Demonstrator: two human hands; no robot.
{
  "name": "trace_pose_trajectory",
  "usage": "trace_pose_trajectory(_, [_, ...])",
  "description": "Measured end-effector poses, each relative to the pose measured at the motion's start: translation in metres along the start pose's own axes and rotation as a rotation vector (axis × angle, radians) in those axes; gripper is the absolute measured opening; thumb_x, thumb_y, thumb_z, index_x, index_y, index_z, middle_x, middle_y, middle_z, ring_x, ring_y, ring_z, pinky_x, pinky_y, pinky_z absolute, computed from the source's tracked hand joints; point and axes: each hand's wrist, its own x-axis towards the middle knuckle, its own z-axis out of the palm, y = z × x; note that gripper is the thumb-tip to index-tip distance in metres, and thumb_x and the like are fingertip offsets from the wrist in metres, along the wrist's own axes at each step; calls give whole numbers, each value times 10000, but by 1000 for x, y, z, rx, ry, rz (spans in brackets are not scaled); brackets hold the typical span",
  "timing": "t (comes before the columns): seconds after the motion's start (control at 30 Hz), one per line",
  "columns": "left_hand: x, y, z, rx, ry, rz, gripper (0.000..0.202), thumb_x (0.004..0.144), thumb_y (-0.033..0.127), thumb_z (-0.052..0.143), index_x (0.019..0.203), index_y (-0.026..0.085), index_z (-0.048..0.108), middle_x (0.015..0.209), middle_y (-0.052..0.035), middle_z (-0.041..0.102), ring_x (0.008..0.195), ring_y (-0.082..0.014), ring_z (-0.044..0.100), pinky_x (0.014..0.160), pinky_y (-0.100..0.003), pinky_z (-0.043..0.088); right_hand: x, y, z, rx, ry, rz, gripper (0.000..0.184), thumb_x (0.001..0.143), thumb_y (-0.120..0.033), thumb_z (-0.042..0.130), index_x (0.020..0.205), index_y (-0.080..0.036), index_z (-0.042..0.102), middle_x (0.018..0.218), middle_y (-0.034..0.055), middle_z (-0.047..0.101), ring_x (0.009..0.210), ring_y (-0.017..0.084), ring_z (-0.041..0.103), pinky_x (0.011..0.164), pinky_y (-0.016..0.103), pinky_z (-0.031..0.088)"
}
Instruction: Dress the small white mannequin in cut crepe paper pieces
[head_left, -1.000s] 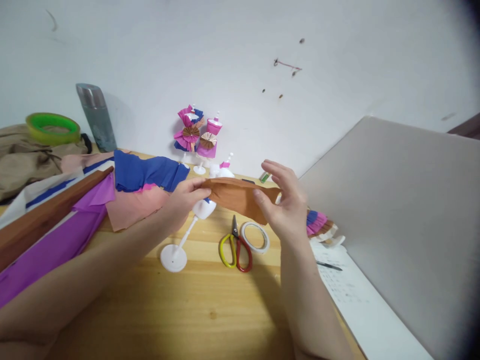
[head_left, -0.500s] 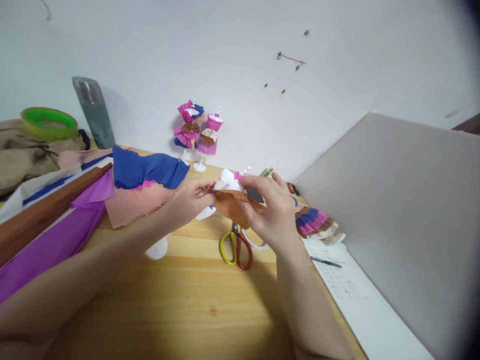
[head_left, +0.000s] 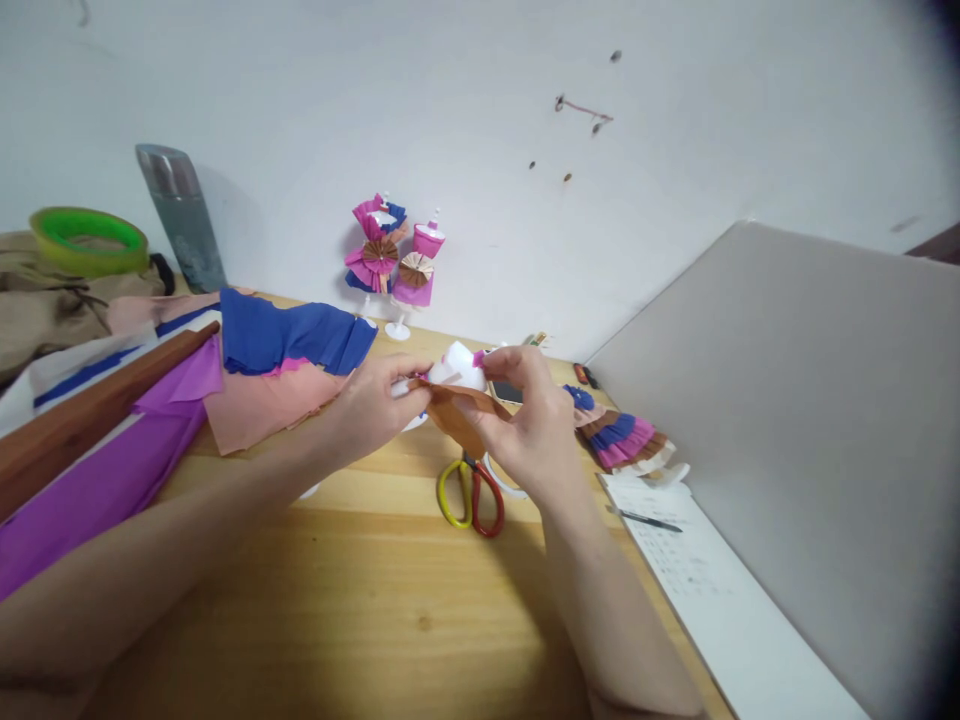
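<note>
Above the table, a small white dress form (head_left: 454, 368) with a bit of pink at one end lies sideways between my hands. A strip of brown crepe paper (head_left: 461, 418) hangs along its near side. My left hand (head_left: 379, 402) pinches the form's left end together with the paper's edge. Closed over the paper's right part is my right hand (head_left: 529, 410), with its fingers bent toward the pink bit. Below the paper, scissors (head_left: 471, 495) with one yellow and one red handle lie on the table; their blades are mostly hidden.
Blue crepe paper (head_left: 292, 335), purple paper (head_left: 105, 490) and other sheets cover the left side. Two decorated dress forms (head_left: 414, 270) stand by the wall. A bottle (head_left: 184, 220) and a green tape roll (head_left: 90, 243) are back left. On the right are a ruffled dress (head_left: 626, 440) and a notebook (head_left: 720, 590) with a pen (head_left: 651, 521).
My right hand has shifted slightly left, its fingers bending in closer to the dress form. More of the ruffled dress behind it shows. The view has moved a little.
</note>
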Motion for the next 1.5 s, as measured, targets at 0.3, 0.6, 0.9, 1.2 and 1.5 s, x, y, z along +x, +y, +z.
trace_pose_trajectory(0.3, [-10, 14, 7, 242, 47, 31, 197, 832, 172, 524, 886, 144, 711, 978, -75, 749, 897, -205, 657, 797, -310, 463, 0, -3, 12, 38, 141, 175, 286, 704, -314, 719, 828, -239, 473, 770, -26, 608, 717, 176, 614, 674, 319, 470])
trace_pose_trajectory(0.6, [-8, 0, 14, 222, 106, 131, 209, 813, 167, 547, 949, 165, 706, 962, -55, 749, 892, -202, 660, 790, -304, 471, 0, 3, 8, 199, 110, 264, 327, 718, -330, 699, 897, -247, 438, 717, -51, 601, 673, 167, 631, 636, 297, 461])
trace_pose_trajectory(0.9, [-5, 5, 13, 17, -29, 44, 265, 791, 202, 540, 966, 139, 729, 980, -50, 755, 940, -219, 657, 831, -314, 454, 1, 4, 6, 161, 106, 219, 666, 768, -348, 681, 1367, -227, 417, 637, -46, 598, 649, 198, 631, 624, 328, 472])
trace_pose_trajectory(1.2, [0, 6, 0, -424, -165, -269, 278, 691, 271, 643, 911, 116, 716, 895, -65, 741, 897, -245, 662, 808, -349, 461, -1, 9, -2, 264, 0, 172, 848, 822, -482, 644, 1528, -221, 254, 860, 51, 714, 761, 210, 675, 699, 352, 518])
trace_pose_trajectory(1.5, [2, -4, -2, -571, -332, -366, 287, 732, 320, 724, 942, 126, 740, 918, -91, 746, 804, -199, 652, 736, -309, 450, -1, 2, -10, 62, -139, 152, 812, 831, -493, 617, 1516, -183, 311, 786, 40, 690, 712, 223, 651, 624, 332, 474])
